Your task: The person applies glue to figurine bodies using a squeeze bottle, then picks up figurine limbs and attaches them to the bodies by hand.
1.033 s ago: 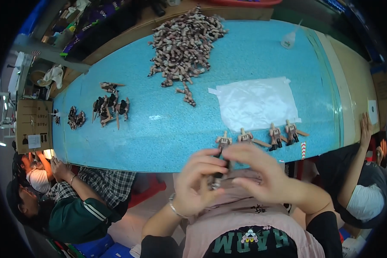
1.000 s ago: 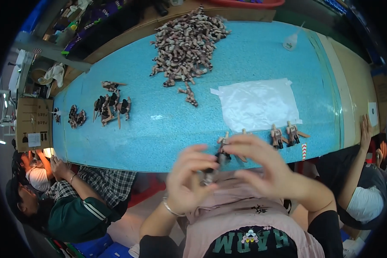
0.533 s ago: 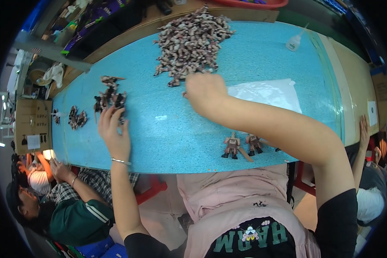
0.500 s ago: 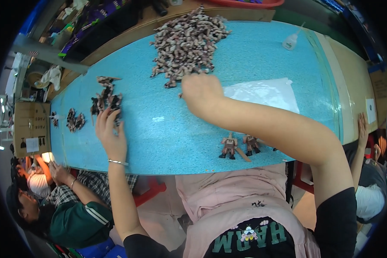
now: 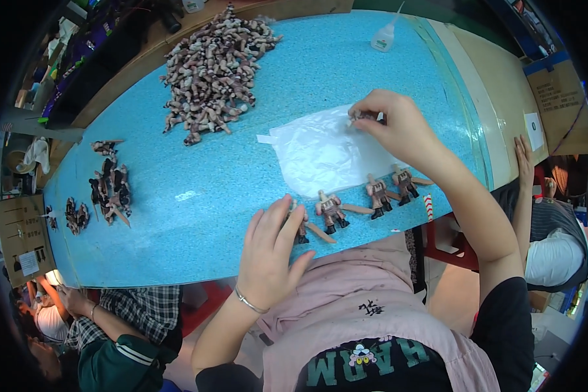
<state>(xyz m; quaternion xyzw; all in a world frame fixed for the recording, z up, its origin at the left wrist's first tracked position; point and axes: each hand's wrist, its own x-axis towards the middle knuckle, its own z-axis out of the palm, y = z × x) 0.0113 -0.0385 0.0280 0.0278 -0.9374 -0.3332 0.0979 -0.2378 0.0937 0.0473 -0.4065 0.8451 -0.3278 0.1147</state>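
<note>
At the far left of the blue table (image 5: 196,196) lies a small group of dark toy figures (image 5: 111,189). Further back is a big heap of small brown and white parts (image 5: 215,65). The left hand (image 5: 271,255) rests at the near edge with fingers spread, its fingertips touching a toy figure (image 5: 300,225). Just beside this one stand three more figures (image 5: 366,199) in a row. Behind them lies a clear plastic sheet (image 5: 320,153). The right hand (image 5: 392,127) is over the sheet, its fingers pinching a small part (image 5: 356,117). A white glue bottle (image 5: 385,36) stands far behind.
</note>
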